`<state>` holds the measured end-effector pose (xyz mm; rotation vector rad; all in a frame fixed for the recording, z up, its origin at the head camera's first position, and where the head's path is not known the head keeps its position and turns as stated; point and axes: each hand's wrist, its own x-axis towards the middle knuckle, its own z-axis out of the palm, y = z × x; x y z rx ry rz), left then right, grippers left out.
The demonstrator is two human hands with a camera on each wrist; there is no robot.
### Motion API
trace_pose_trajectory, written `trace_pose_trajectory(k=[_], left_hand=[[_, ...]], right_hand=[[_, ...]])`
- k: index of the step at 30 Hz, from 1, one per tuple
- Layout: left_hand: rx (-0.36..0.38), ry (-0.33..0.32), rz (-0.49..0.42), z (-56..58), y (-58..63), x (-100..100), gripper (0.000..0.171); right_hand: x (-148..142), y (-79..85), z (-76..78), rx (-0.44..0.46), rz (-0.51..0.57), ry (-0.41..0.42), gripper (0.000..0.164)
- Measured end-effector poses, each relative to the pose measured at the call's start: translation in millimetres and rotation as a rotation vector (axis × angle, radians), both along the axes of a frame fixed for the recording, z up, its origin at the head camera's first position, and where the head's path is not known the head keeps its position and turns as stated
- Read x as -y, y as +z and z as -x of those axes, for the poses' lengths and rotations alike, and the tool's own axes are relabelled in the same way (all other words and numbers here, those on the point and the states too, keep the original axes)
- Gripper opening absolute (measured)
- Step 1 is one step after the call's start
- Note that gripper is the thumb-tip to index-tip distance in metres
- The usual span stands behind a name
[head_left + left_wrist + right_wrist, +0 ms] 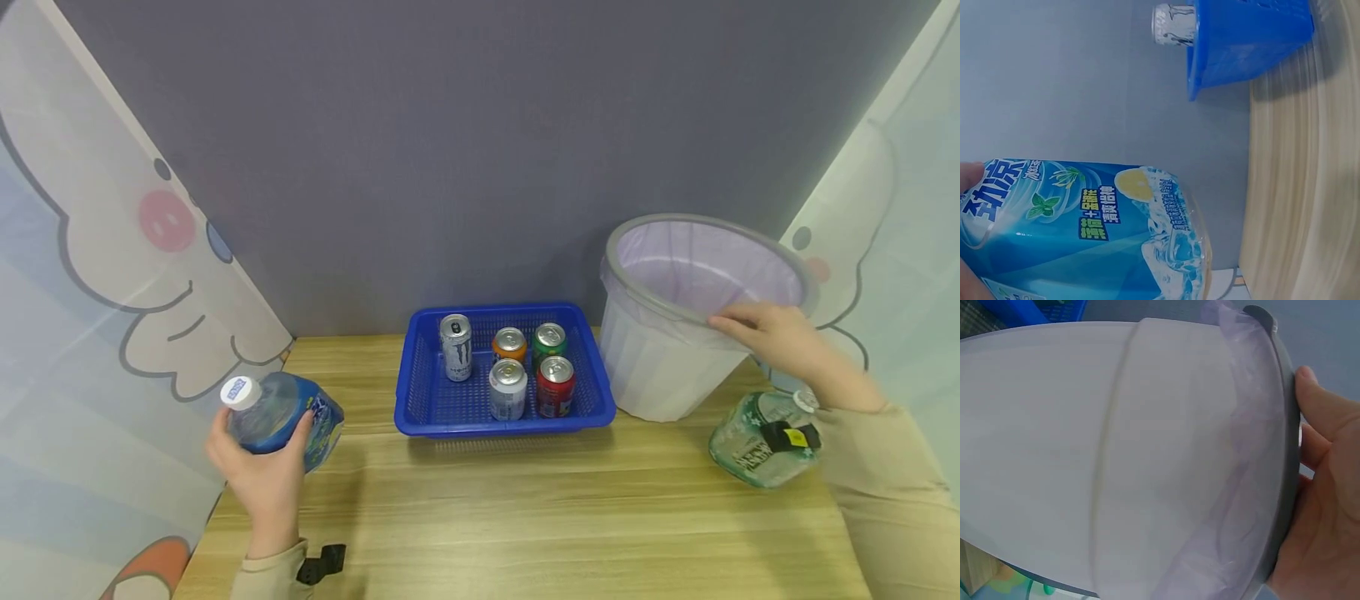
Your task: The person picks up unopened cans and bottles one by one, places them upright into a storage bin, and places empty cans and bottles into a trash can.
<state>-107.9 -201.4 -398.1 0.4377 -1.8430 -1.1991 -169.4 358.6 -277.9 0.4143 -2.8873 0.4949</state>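
My left hand (262, 475) grips a large blue plastic drink bottle (285, 412) with a white cap, its fingers and thumb around the upper part. The bottle tilts above the left side of the table; in the left wrist view its blue label (1079, 231) shows a lemon slice and mint leaves. On the right, my right hand (783, 337) holds the grey rim of a white trash bin (652, 367) lined with a thin purplish bag. The right wrist view shows the hand (1329, 487) at the rim, some fingers partly hidden behind it.
A blue plastic basket (427, 429) with several drink cans stands at the back middle of the wooden table (510, 525). Below my right forearm is a greenish clear bottle (738, 442), partly covered by the black wrist strap. A grey panel (480, 167) rises behind the table.
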Motion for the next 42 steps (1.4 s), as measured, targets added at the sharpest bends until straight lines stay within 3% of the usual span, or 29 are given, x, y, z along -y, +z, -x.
trace_pose_trajectory(k=[4,10,26,42], left_hand=[[0.003,-0.028,0.023,-0.5,3.0,-4,0.086],[-0.027,-0.084,0.086,0.3,7.2,-12,0.088],[-0.016,-0.193,0.112,7.4,16.8,-39,0.087],[-0.077,-0.385,0.164,20.2,16.2,-70,0.081]], right_hand=[[1,6.1,1.2,0.089,-0.015,-0.008,0.037],[3,12.9,2.8,0.150,-0.042,-0.009,0.037],[4,15.4,1.4,0.165,-0.080,0.004,0.034],[3,12.6,1.0,0.155,-0.059,-0.001,0.033]])
